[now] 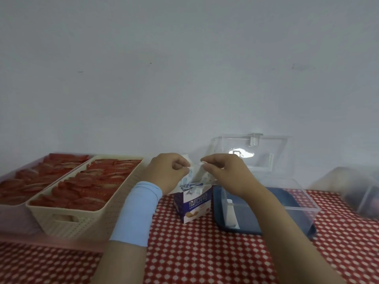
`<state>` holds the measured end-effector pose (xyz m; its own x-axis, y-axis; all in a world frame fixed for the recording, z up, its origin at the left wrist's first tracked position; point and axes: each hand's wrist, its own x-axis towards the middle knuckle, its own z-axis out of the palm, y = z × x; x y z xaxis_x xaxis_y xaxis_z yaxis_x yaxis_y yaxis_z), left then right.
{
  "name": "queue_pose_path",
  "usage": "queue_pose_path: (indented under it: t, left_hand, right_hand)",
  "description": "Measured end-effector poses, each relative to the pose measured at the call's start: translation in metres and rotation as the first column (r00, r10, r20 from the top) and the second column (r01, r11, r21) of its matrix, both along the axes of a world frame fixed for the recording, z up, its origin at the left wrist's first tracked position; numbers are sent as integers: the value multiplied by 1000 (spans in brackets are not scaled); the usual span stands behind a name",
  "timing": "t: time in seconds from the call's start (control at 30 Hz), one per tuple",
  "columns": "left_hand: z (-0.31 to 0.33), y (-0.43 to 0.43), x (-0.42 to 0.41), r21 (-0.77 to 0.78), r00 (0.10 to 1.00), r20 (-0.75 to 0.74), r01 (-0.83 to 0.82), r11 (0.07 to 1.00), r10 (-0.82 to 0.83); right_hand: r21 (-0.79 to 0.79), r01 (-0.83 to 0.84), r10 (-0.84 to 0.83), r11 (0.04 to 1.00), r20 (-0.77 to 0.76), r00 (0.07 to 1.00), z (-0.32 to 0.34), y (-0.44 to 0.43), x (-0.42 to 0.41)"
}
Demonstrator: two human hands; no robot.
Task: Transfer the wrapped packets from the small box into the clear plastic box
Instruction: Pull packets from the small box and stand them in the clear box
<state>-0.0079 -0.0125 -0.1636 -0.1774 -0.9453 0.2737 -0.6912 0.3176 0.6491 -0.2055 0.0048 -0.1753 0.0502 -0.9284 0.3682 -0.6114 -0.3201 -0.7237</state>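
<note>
A small blue and white cardboard box [193, 206] stands on the red checked tablecloth, its top open. Both hands hover just above it. My left hand [167, 171] and my right hand [224, 173] each pinch an edge of a white and blue wrapped packet [195, 176] that sticks up out of the box. Right of the box stands the clear plastic box [295, 203] with a dark blue base and its clear lid [252, 152] raised against the wall. Inside it I see one white item; the rest is behind my right forearm.
A cream perforated basket [86, 218] of red packets sits at the left, beside a pink tray [12, 218] with more red packets. A blurred clear container [361, 193] stands at the far right. A white wall runs behind everything.
</note>
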Motion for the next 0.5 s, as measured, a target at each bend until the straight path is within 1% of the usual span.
queue_pose_path:
  t: [0.07,0.13,0.2,0.3,0.37,0.4,0.43,0.5]
  left_hand:
    - [0,1,-2,16,999,7,38,999,-38]
    - [-1,1,-5,26,997,28,77,997,-77]
    - [-6,-3,-9,-2,995,69,68,998,-68]
    - [-8,-6,-11,-50,995,102,21,999,-15]
    - [-8,-6,-11,-50,995,96,1,999,4]
    - [-7,-6,-10,-46,996,93,-7,999,11]
    - [-7,-6,-10,-42,996,89,-12,999,15]
    - [-7,-4,-9,-33,996,87,-9,999,12]
  right_hand:
    - [19,-24,24,1000,-24,999,2,1,-4]
    - [53,-70,70,996,10,998,2,2,-5]
    - [60,-124,122,990,31,992,2,4,-8]
    - [82,-159,166,984,-86,982,7,9,-15]
    - [96,-134,151,986,-190,970,9,10,-19]
    - [76,-114,128,991,-219,967,9,9,-19]
    - [40,-88,95,995,-223,970,9,8,-20]
    - [-16,-31,28,999,-170,985,9,7,-19]
